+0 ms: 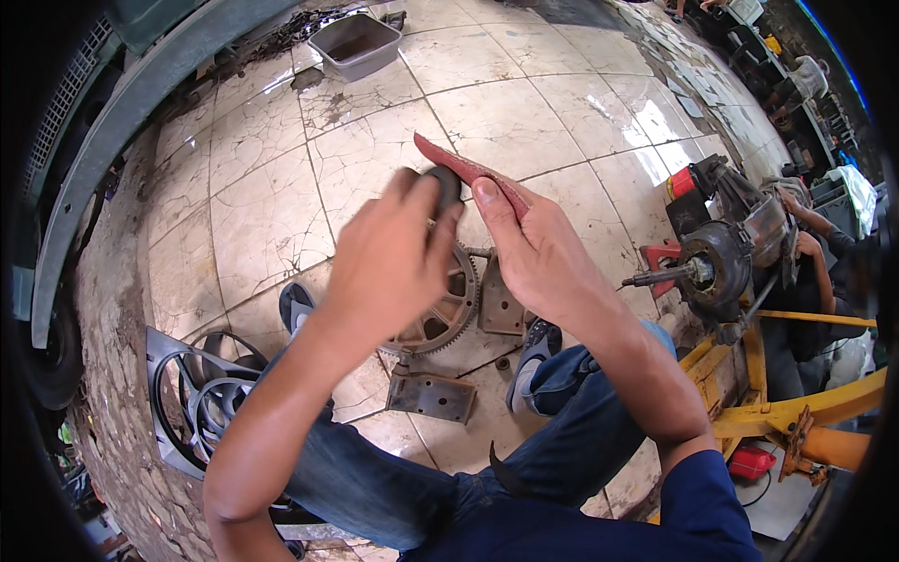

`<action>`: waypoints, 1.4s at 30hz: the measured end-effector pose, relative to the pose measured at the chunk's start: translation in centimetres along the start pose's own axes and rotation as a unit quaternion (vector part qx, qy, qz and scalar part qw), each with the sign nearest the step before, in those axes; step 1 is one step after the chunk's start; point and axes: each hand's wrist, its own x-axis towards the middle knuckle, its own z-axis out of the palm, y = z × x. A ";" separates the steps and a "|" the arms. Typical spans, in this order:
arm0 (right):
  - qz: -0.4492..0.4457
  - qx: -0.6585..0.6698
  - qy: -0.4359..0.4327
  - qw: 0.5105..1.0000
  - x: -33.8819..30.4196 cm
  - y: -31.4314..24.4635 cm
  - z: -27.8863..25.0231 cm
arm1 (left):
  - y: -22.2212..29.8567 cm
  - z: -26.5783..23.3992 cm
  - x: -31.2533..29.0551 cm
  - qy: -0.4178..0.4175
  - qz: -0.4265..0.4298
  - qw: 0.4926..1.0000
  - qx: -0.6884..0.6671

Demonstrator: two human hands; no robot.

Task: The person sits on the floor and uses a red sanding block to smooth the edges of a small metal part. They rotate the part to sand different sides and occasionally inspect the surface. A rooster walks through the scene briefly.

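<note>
My left hand (389, 258) is closed, slightly blurred, with its fingers around a small dark round part (448, 187). A strip of reddish sandpaper (459, 161), bent along its length, is pinched between the thumb and fingers of my right hand (534, 239). Its free end slants up to the left, and the round part meets its lower side. Below both hands, between my shoes, a toothed gear wheel with spokes (459, 292) lies on the floor, partly hidden by my left hand and wrist. Metal blocks with bolt holes sit beside it, one to its right (501, 307) and one nearer me (433, 397).
Flat gaskets and rings (201, 398) lie at the left. A grey basin (356, 49) stands far ahead on the tiles. At the right, a greasy gear housing with a shaft (716, 267) stands by a yellow frame (805, 412); another person's hands (807, 245) touch it.
</note>
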 end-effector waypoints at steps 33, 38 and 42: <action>-0.064 -0.004 0.035 0.997 0.5 0.5 0.7 | 1.5 0.7 -0.9 0.006 -0.004 1.000 0.022; -0.195 -0.008 0.080 0.977 0.8 2.2 1.8 | 0.4 0.2 -0.3 0.041 -0.036 0.998 -0.022; -0.050 0.006 0.029 0.998 0.3 0.1 0.7 | 1.3 0.4 -0.9 0.003 -0.004 1.000 0.011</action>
